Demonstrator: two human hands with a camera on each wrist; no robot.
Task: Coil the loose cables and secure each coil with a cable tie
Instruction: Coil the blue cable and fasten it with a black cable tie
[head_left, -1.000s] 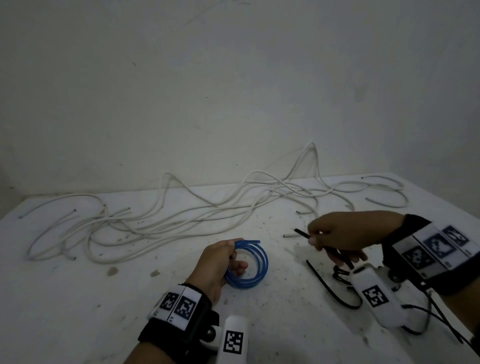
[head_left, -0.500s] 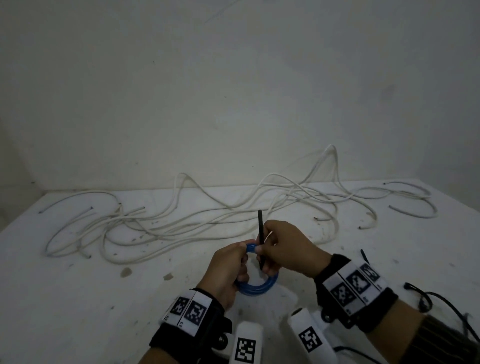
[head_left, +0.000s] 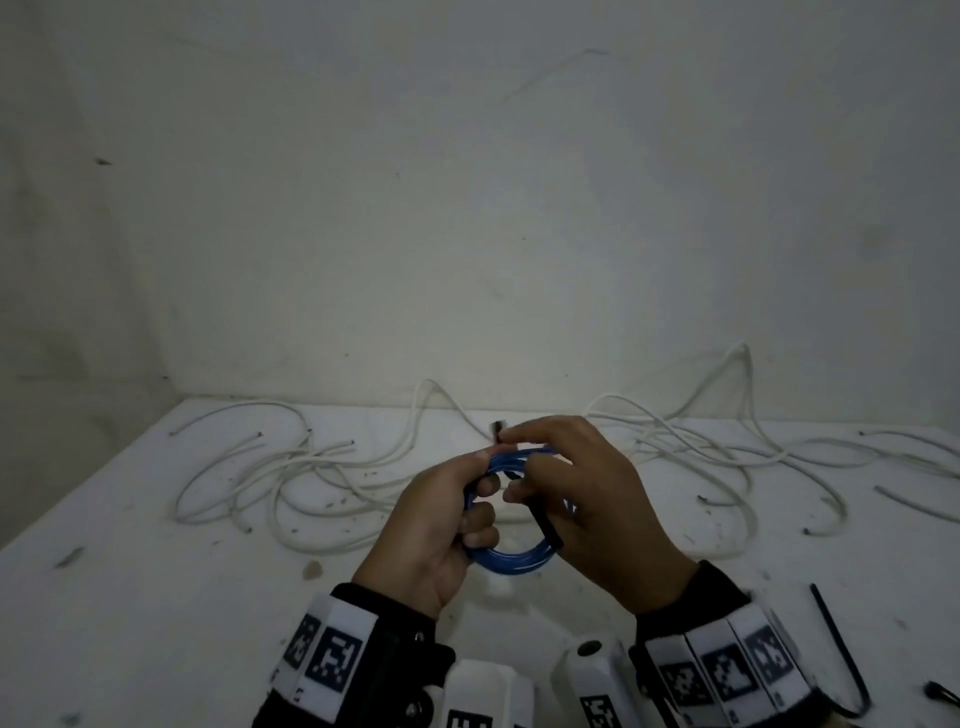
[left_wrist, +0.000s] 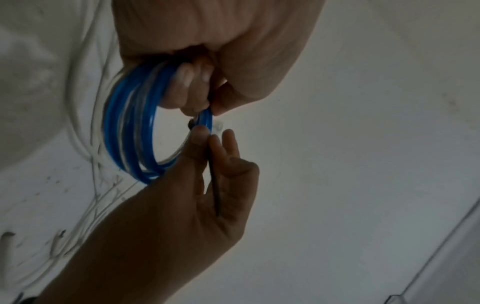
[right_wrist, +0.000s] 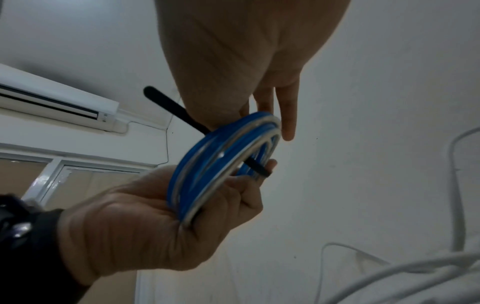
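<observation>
The blue cable coil (head_left: 511, 540) is held up above the white table (head_left: 156, 597), in the middle near part of the scene, between both hands. The left hand (head_left: 436, 525) holds the left side of the coil, with its fingers curled around the bundled turns and the thumb on top. The right hand (head_left: 597, 509) pinches a black cable tie (head_left: 545, 527) that passes through the ring of the coil; its index finger and thumb press the far end of the tie at the top of the coil, and the other fingers are more straight. In the right wrist view the tie crosses the coil, one end sticking out past the palm and the other end lying at the left hand's fingertips. Behind the hands, the loose white cables (head_left: 311, 483) lie spread over the far part of the table, from left to right, close to the wall (head_left: 467, 208). On the near right, another black cable tie (head_left: 841, 654) lies on the table. An air conditioner (right_wrist: 52, 98) is seen on a wall in the right wrist view.
</observation>
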